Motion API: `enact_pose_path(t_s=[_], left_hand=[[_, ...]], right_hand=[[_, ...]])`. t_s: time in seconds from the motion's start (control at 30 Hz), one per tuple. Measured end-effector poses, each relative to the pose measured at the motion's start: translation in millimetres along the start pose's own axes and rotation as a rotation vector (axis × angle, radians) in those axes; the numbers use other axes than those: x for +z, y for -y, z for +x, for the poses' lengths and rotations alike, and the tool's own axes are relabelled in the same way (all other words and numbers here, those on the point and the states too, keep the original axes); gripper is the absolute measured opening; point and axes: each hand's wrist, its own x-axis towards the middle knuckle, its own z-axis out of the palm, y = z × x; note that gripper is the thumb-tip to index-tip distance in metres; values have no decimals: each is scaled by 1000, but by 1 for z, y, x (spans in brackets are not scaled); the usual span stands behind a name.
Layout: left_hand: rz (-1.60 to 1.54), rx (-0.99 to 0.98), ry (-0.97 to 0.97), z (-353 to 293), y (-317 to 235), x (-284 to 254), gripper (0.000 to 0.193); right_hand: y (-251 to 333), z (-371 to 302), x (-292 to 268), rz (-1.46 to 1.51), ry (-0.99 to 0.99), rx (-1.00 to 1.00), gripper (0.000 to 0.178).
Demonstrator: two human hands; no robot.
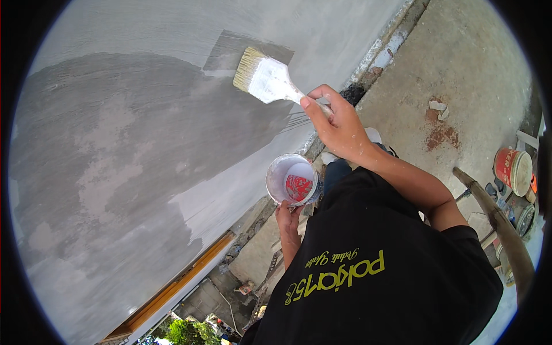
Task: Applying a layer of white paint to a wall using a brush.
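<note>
My right hand [338,123] is closed round the handle of a wide paintbrush [270,80] with pale yellowish bristles and a white-smeared body. The bristles point at a grey wall [132,126]; I cannot tell whether they touch it. Below the brush, my left hand [288,221] grips the rim and side of a small white bucket [275,183]. Inside it show a whitish surface and a red patch smeared with grey. The wall carries a broad darker grey area, lighter blotches within it, and a small dark patch beside the brush.
A rough ledge [382,57] runs along the wall's foot, next to a concrete floor [460,52] with reddish crumbs [443,137]. At the right lie a curved wooden pole [497,221] and a red-and-white bucket [521,172]. An orange-brown wooden frame [167,287] edges the wall at lower left.
</note>
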Motion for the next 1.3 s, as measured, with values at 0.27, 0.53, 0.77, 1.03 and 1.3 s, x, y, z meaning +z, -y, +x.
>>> enact_pose_path(t_s=[0.27,0.53,0.77,1.03,1.3], left_hand=[[92,15,58,-1,3,-18,43],[68,-1,-1,0,7,-29,49],[44,19,-9,1,11,-31,40],[26,14,-1,-3,13,-18,33],[47,31,-16,-11,15,-18,50]], right_hand=[[-104,36,-8,-131,-133,-159,28],[-167,54,-29,-332,-241,81,36],[-91,33,-9,-191,-199,33,31],[-92,25,-6,-83,-125,-88,31],[-192,60,-34,-358,-215,90,35]])
